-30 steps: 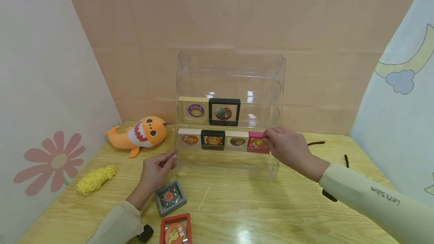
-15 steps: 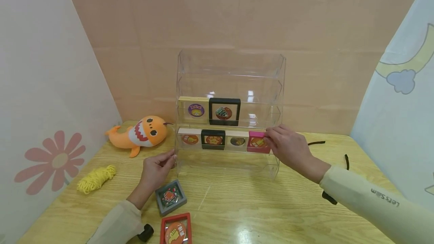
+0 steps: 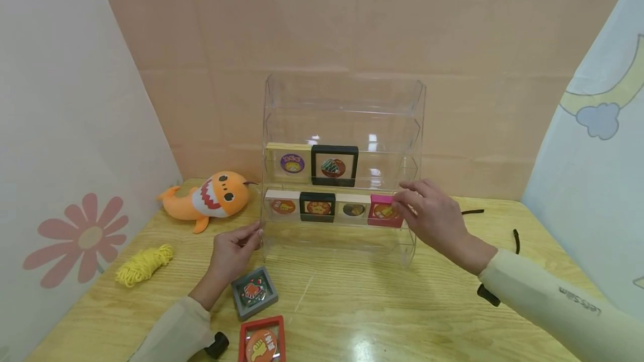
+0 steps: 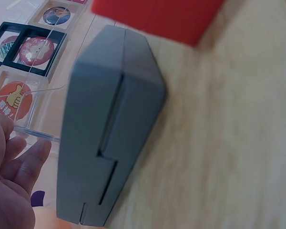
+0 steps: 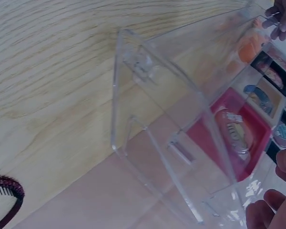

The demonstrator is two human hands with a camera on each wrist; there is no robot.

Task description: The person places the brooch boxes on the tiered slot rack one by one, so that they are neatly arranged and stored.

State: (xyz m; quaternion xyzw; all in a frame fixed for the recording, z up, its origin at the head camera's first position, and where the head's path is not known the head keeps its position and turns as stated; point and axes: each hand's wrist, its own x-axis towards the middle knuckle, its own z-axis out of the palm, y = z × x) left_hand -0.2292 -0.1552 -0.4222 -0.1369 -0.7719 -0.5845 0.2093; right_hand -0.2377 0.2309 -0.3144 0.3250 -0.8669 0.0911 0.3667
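A clear acrylic display rack (image 3: 347, 111) stands on the table. My left hand (image 3: 228, 253) pinches its lower left edge between thumb and fingers. On the lower filled tier, a pink display frame (image 3: 385, 214) with a round badge stands at the right end. My right hand (image 3: 435, 214) is at that frame's upper right corner, fingers parted; the right wrist view shows its fingertips apart from the pink frame (image 5: 238, 136). Left of it on that tier stand a cream frame (image 3: 353, 210), a black frame (image 3: 317, 208) and a white frame (image 3: 283, 206).
One tier up sit a yellow frame (image 3: 289, 163) and a larger black frame (image 3: 334, 166). A grey frame (image 3: 254, 293) and a red frame (image 3: 262, 342) lie before the rack. Leftward are an orange plush shark (image 3: 206, 200) and yellow cord (image 3: 144, 265). A dark headband (image 5: 14, 200) lies rightward.
My right hand has loosened from the pink frame and drawn slightly back to the right, its index finger lifted. The frame stays in its place. My left hand keeps its hold on the rack.
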